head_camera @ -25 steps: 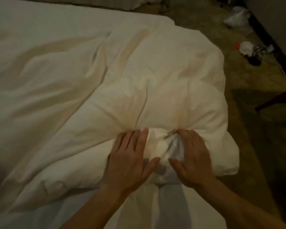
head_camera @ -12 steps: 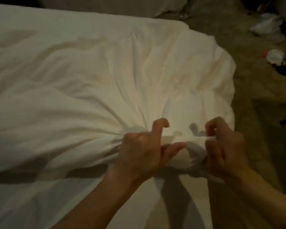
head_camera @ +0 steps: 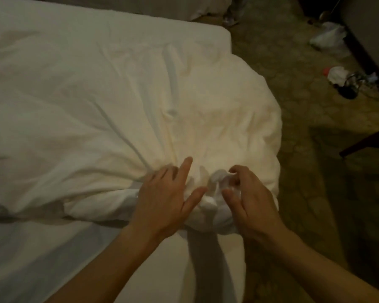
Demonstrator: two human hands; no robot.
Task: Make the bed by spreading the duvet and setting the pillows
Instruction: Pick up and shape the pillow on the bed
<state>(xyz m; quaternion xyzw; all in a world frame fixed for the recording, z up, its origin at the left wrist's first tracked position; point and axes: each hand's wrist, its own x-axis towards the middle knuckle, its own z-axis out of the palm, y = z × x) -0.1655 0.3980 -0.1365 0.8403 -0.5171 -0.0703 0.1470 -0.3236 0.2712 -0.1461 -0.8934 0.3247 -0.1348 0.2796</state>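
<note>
Bed (head_camera: 42, 254): white fitted sheet, fills the left and centre of the view; far corner at upper centre, bare sheet along the near edge

Duvet (head_camera: 118, 119): white, crumpled, lies on top of the bed. It covers the bed from the left edge to the right side, where its bulk bulges over the mattress edge toward the floor. Creases run fanwise toward one bunched point at the near right. Near hem lies in a thick rolled fold across the sheet

Floor (head_camera: 304, 193): dim patterned carpet to the right of the bed. Dark wooden furniture leg (head_camera: 368, 141) angled at the right edge

Second white bedding mass (head_camera: 140, 7) beyond the far edge of the bed, cut by the top of the view

White plastic bag (head_camera: 328, 39) on the floor at upper right, near the wall. Below it a small clutter (head_camera: 346, 82): something white with a red cap, dark cable-like items; details too dim to tell

Left hand (head_camera: 169, 200): palm down on the bunched duvet, fingers mostly straight, forefinger lifted and pointing away, thumb spread toward the bunch. Grip apart, pressing the fabric

Right hand (head_camera: 247, 197): just beside the left, fingers curled, grip clamped on a wad of duvet fabric pinched between thumb and fingertips

No pillows seen
</note>
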